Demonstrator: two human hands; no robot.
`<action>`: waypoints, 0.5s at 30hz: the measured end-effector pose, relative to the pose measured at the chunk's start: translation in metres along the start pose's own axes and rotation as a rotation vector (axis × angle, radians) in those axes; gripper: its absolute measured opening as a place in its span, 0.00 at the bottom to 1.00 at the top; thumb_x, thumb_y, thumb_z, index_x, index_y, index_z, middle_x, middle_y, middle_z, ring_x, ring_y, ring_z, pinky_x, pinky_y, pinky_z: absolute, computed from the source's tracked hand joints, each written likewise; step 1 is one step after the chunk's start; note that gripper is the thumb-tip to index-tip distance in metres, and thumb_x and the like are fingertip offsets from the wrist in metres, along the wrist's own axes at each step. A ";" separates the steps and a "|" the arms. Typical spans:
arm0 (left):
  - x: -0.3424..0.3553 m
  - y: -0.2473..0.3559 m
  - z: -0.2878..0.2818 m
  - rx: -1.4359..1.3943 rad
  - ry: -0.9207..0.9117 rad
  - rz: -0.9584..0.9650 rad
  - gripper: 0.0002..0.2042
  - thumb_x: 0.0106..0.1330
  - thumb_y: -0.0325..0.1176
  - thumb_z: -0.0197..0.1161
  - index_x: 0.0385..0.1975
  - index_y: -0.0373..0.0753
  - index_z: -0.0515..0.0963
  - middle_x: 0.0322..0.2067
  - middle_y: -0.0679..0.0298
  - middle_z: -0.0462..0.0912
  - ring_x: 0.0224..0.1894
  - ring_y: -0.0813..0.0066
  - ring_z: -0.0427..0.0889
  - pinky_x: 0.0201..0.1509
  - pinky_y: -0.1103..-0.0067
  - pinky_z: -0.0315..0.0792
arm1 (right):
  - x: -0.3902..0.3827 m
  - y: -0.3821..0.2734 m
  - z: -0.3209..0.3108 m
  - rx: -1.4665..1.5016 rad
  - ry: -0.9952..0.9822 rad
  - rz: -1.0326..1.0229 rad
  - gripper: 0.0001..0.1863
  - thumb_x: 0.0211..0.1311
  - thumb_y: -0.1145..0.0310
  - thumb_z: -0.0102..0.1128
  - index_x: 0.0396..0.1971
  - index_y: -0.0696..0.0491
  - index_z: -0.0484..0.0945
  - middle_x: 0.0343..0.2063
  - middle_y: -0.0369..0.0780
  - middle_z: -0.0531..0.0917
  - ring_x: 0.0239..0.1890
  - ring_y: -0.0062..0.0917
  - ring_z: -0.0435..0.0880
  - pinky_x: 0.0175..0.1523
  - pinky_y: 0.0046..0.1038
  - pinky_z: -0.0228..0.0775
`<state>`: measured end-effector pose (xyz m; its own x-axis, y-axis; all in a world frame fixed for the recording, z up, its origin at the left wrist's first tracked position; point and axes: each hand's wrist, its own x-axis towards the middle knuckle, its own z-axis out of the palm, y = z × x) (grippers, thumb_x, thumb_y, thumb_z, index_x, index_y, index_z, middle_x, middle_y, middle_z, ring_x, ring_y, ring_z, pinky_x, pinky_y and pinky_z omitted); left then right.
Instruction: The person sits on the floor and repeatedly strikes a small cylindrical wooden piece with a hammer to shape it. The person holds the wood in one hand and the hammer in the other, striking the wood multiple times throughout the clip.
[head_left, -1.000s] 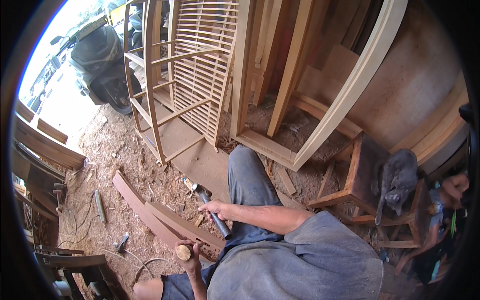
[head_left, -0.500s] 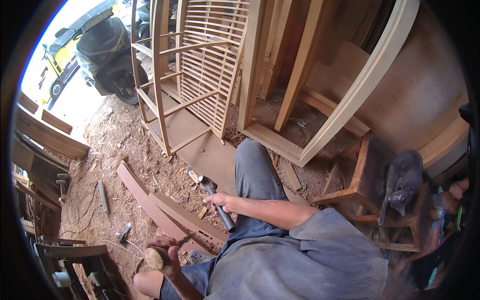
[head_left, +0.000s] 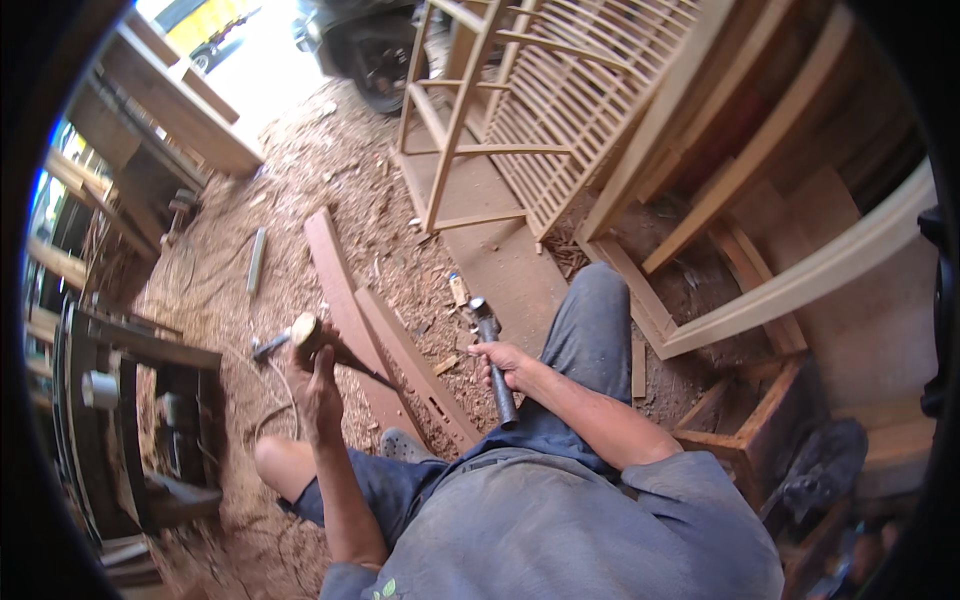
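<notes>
Raised over the floor, my left hand (head_left: 320, 390) grips a chisel (head_left: 306, 330) by its round wooden handle, the dark blade slanting down to the right above two long reddish boards (head_left: 330, 250) lying in the shavings. Closer to my right knee, my right hand (head_left: 500, 360) is closed round the dark handle of a hammer (head_left: 506, 405), its steel head pointing away from me. A small tool (head_left: 270, 345) and a narrow pale bar (head_left: 256, 260) lie on the floor left of the boards.
A slatted wooden frame (head_left: 470, 150) and tall timber frames (head_left: 750, 220) stand ahead and right. A motorbike (head_left: 375, 70) is beyond. Stacked timber (head_left: 170, 100) and a dark machine (head_left: 140, 430) line the left. A grey cat (head_left: 825, 470) is by a wooden stool (head_left: 745, 440) on the right.
The view has turned, shifting the scene. My left hand has risen with the chisel, whose blade now shows clearly. My right hand still holds the hammer beside my knee.
</notes>
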<state>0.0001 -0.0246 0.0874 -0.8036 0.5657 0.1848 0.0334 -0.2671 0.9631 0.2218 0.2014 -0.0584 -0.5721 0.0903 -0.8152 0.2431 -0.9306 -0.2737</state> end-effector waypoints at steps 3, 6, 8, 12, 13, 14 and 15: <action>-0.004 -0.023 -0.003 -0.275 0.108 -0.031 0.19 0.78 0.29 0.61 0.64 0.33 0.70 0.52 0.54 0.84 0.51 0.70 0.84 0.59 0.72 0.79 | -0.004 -0.002 -0.002 -0.026 -0.003 0.018 0.14 0.67 0.64 0.71 0.29 0.46 0.72 0.16 0.28 0.71 0.13 0.16 0.69 0.19 0.26 0.71; -0.007 -0.038 -0.004 -0.232 0.303 -0.070 0.19 0.74 0.30 0.67 0.62 0.36 0.72 0.42 0.61 0.85 0.42 0.72 0.85 0.49 0.73 0.81 | -0.011 -0.005 -0.002 -0.163 0.050 -0.022 0.16 0.67 0.60 0.72 0.28 0.44 0.71 0.16 0.27 0.71 0.14 0.14 0.70 0.20 0.25 0.71; -0.010 -0.043 -0.004 -0.141 0.331 -0.025 0.21 0.69 0.29 0.73 0.58 0.36 0.74 0.34 0.66 0.84 0.33 0.77 0.85 0.38 0.78 0.81 | -0.014 -0.006 0.000 -0.151 0.019 0.022 0.16 0.67 0.60 0.72 0.28 0.44 0.71 0.17 0.26 0.71 0.15 0.13 0.71 0.20 0.24 0.71; -0.014 -0.043 0.000 -0.029 0.360 -0.003 0.14 0.63 0.27 0.78 0.44 0.37 0.80 0.30 0.69 0.84 0.29 0.82 0.83 0.32 0.83 0.78 | -0.017 -0.008 0.005 -0.160 0.077 0.038 0.19 0.66 0.57 0.73 0.26 0.43 0.68 0.16 0.27 0.70 0.14 0.13 0.70 0.21 0.22 0.71; -0.015 -0.043 0.001 -0.020 0.342 -0.007 0.12 0.64 0.28 0.78 0.41 0.38 0.81 0.30 0.69 0.84 0.30 0.82 0.84 0.33 0.82 0.78 | -0.018 -0.008 0.006 -0.176 0.032 0.037 0.20 0.66 0.57 0.74 0.26 0.43 0.68 0.16 0.27 0.70 0.15 0.13 0.70 0.21 0.22 0.71; -0.016 -0.043 0.002 -0.021 0.343 -0.019 0.11 0.64 0.29 0.77 0.40 0.38 0.81 0.29 0.69 0.84 0.30 0.82 0.84 0.33 0.82 0.78 | -0.018 -0.008 0.006 -0.184 0.023 0.038 0.20 0.66 0.57 0.74 0.26 0.43 0.68 0.16 0.26 0.70 0.15 0.13 0.71 0.21 0.22 0.71; -0.017 -0.042 0.003 -0.022 0.336 -0.028 0.10 0.64 0.29 0.77 0.39 0.38 0.80 0.29 0.69 0.84 0.30 0.82 0.84 0.33 0.83 0.78 | -0.017 -0.008 0.007 -0.183 0.059 0.042 0.20 0.65 0.57 0.74 0.26 0.43 0.68 0.16 0.26 0.70 0.15 0.13 0.71 0.22 0.23 0.71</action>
<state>0.0144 -0.0202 0.0441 -0.9552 0.2852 0.0796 -0.0017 -0.2741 0.9617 0.2245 0.2053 -0.0386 -0.5132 0.0786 -0.8547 0.4073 -0.8542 -0.3231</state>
